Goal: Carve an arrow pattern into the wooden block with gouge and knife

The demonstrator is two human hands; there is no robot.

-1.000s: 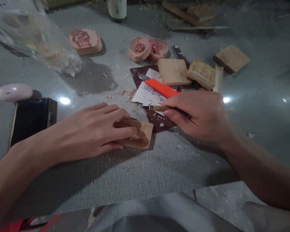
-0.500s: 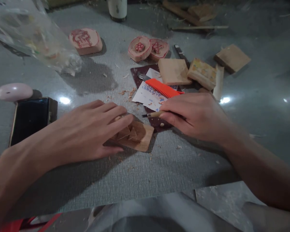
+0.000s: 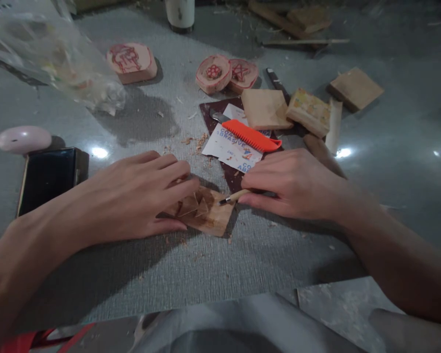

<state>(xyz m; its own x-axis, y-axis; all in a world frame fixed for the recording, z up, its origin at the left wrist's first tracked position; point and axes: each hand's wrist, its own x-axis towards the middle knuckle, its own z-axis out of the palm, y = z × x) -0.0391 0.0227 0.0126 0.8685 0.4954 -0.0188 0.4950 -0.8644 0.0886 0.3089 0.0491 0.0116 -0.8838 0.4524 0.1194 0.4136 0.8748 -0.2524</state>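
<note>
A flat wooden block (image 3: 215,218) with a carved triangular pattern lies on the table under my left hand (image 3: 143,193). The fingers of that hand curl over its left end and hold it down, covering much of it. Between the thumb and fingers of my right hand (image 3: 288,186) is a small carving chisel (image 3: 233,197) with a pale handle. Its metal tip rests at the block's right part, beside the carved triangles. Just beyond my right hand are an orange utility knife (image 3: 250,135) and a white-backed piece of sandpaper (image 3: 216,142).
Several wooden blocks (image 3: 266,109) lie beyond my right hand. Farther back are round carved pieces (image 3: 213,73) and a larger red-marked piece (image 3: 132,61). At left sit a black box (image 3: 47,176), a pink rounded case (image 3: 24,138) and a clear plastic bag (image 3: 66,63). Wood shavings (image 3: 200,143) dot the table.
My right hand has come down and toward me, bringing the chisel tip from beyond the block onto it. The block has turned slightly under my left hand, which stays nearly in place.
</note>
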